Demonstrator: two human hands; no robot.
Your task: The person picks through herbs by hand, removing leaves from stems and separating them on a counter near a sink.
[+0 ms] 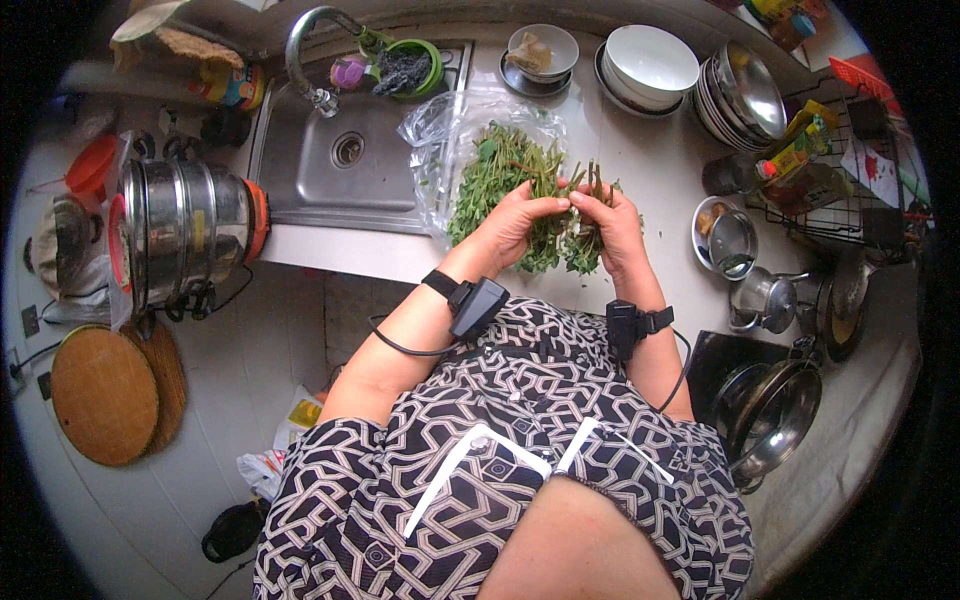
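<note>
A heap of leafy green stems (pixel 487 169) lies on a clear plastic bag (pixel 431 142) at the counter's front, right of the sink. Over its right side, my left hand (pixel 517 221) and my right hand (pixel 611 225) meet, thumb tips almost touching. Each hand grips part of a small bunch of greens (pixel 581 251); its cut stem ends point up between the fingers and its leaves hang down. The fingers behind the stems are partly hidden. Some small leaf bits lie on the counter (pixel 637 259) near my right hand.
The steel sink (pixel 300 184) with its curved faucet (pixel 292 56) is to the left. Bowls (pixel 651 58) and stacked plates (pixel 712 112) line the back. A kettle (pixel 766 300), a dish with a lidded bowl (pixel 724 234) and a wok (pixel 776 412) stand right. A steamer pot (pixel 191 225) sits left.
</note>
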